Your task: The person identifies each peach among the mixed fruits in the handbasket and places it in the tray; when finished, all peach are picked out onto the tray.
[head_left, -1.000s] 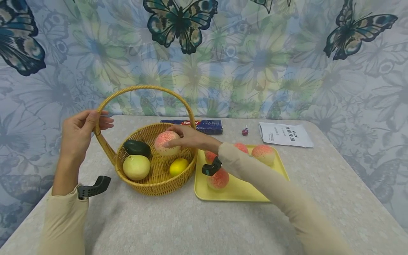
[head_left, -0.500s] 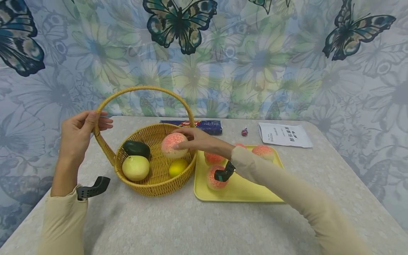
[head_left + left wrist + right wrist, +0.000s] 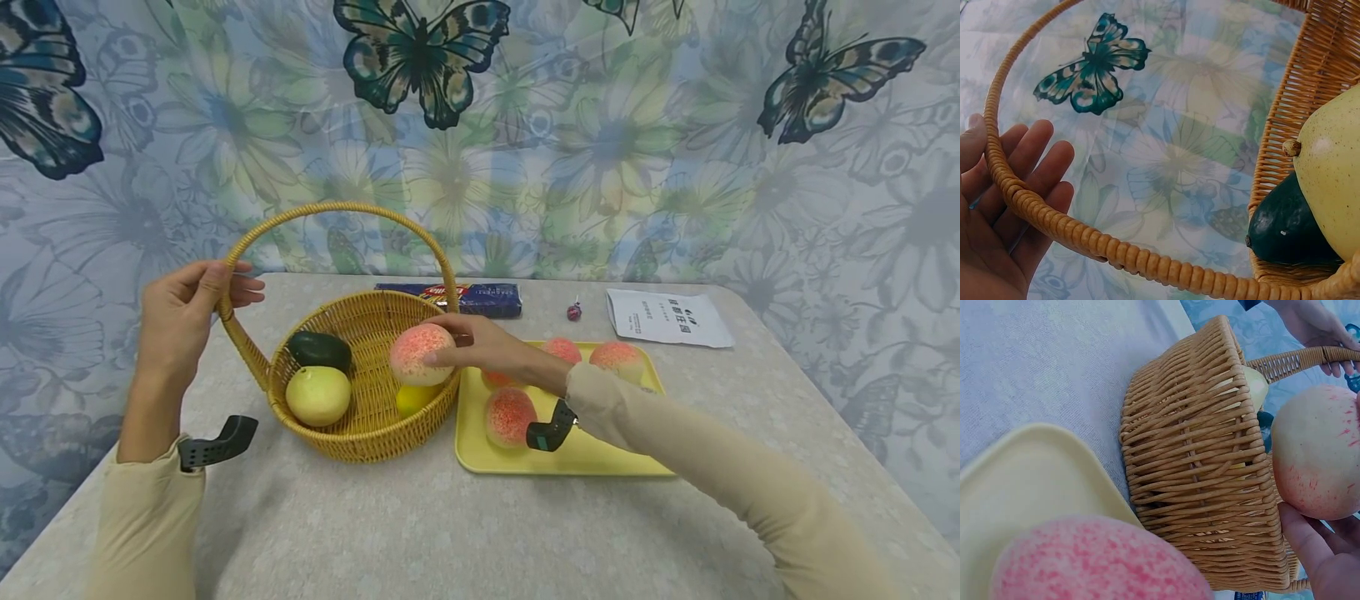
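Observation:
My left hand [image 3: 183, 312] holds the left side of the wicker basket's handle [image 3: 341, 207], thumb on one side and fingers behind it. In the left wrist view the fingers [image 3: 1044, 165] spread out past the wrapped cane. With thumb and fingertips my right hand [image 3: 483, 343] grips a pink-and-cream peach [image 3: 422, 354], just inside the right rim of the basket [image 3: 360, 448]. Below that peach a yellow lemon [image 3: 412, 400] is partly hidden. Along the basket's left side lie a pale yellow-green round fruit [image 3: 318, 396] and a dark green avocado-like fruit [image 3: 320, 351].
A yellow tray [image 3: 585, 454] right of the basket bears several peaches, including a front one [image 3: 510, 417]; my right arm crosses over it. Behind stand a blue spaghetti pack [image 3: 487, 300], a wrapped lollipop [image 3: 573, 312] and a white printed pouch [image 3: 670, 317].
My right hand has drawn the peach rightward and slightly nearer, from mid-basket toward the right rim, covering part of the lemon. My left hand stays on the handle.

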The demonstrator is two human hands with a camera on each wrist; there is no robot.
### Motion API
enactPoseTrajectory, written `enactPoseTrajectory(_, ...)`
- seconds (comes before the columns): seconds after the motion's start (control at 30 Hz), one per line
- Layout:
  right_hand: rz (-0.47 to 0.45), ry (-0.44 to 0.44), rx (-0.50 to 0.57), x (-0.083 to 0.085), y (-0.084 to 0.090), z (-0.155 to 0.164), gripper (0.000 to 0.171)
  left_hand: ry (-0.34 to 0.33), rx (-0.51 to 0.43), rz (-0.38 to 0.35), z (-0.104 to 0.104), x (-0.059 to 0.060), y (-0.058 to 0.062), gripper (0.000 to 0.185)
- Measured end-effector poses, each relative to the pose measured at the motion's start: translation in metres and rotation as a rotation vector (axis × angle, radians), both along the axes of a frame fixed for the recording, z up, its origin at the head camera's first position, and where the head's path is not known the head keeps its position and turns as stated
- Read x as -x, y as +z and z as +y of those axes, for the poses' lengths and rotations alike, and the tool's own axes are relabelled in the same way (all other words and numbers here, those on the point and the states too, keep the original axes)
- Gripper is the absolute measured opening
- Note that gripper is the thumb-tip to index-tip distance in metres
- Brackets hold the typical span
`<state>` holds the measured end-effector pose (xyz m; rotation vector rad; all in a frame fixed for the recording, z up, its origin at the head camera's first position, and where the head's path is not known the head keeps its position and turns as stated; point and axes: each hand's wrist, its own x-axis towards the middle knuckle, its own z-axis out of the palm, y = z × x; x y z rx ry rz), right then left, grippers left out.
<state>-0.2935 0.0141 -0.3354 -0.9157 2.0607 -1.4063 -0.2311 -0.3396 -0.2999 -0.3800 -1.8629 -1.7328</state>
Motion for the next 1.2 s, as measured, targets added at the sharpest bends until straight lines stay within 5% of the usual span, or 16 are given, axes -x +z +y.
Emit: enactPoseTrajectory(1.2,-0.06,-0.051,0.039,-0.02,-0.01,0.063,0.052,-0.017,-0.001,0.016,-0.002,0.0,-0.002,0.035)
